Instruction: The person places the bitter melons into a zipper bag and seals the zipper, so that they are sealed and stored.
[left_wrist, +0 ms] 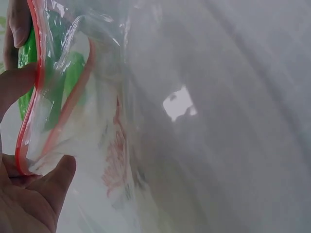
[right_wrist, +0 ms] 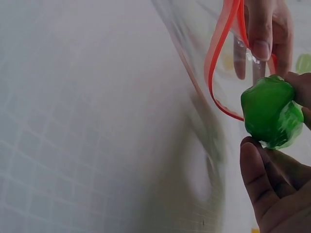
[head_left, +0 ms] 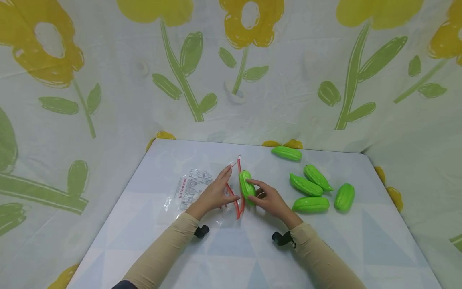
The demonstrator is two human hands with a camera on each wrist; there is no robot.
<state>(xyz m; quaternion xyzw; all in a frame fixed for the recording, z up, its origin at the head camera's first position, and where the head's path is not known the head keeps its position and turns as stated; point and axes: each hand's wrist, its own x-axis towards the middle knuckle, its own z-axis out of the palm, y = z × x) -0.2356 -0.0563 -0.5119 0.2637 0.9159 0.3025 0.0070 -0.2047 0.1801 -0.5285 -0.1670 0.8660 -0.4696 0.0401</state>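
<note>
My left hand (head_left: 216,192) holds the red-zipped mouth (head_left: 238,204) of a clear plastic bag (head_left: 193,188) open on the table. In the left wrist view its fingers (left_wrist: 14,82) and thumb pinch the red rim (left_wrist: 34,111). My right hand (head_left: 267,198) grips a green toy gourd (head_left: 247,185) with its tip at the bag's mouth. The right wrist view shows the gourd's end (right_wrist: 269,111) between thumb and fingers (right_wrist: 262,184), just beside the red zip (right_wrist: 221,58). Through the plastic the gourd (left_wrist: 58,63) shows green.
Several more green gourds lie on the table to the right: one at the back (head_left: 286,153) and a cluster (head_left: 311,204) near my right hand. The white table (head_left: 231,249) has flower-print cloth hanging around it.
</note>
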